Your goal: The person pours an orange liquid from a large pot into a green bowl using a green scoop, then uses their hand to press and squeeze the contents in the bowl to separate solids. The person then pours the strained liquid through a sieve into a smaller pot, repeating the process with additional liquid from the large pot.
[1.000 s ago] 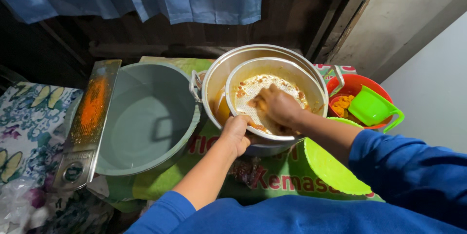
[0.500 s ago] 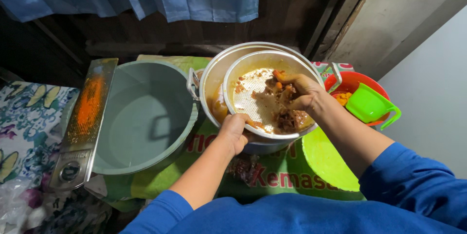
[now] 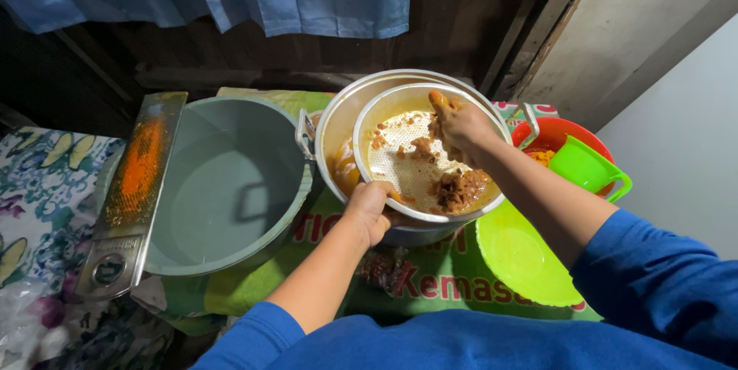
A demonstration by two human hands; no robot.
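Observation:
A metal strainer bowl [image 3: 400,101] with a perforated bottom sits tilted inside a larger metal pot [image 3: 338,120] that holds orange liquid. My left hand [image 3: 370,210] grips the strainer's near rim. My right hand [image 3: 460,126] is inside the strainer at its far right side, fingers closed on a clump of brown-orange pulp. More pulp [image 3: 455,189] lies against the strainer's near right wall.
A grey bucket [image 3: 223,185] stands left of the pot, with an orange-stained metal grater [image 3: 134,185] leaning on its rim. A green bowl [image 3: 523,262] sits at the right front, a red basin [image 3: 565,136] with a green cup [image 3: 588,166] behind it. A printed green sack covers the floor.
My right hand moved from the middle of the strainer to its far right wall, pushing pulp aside and baring the perforated bottom. My left hand kept its hold on the rim.

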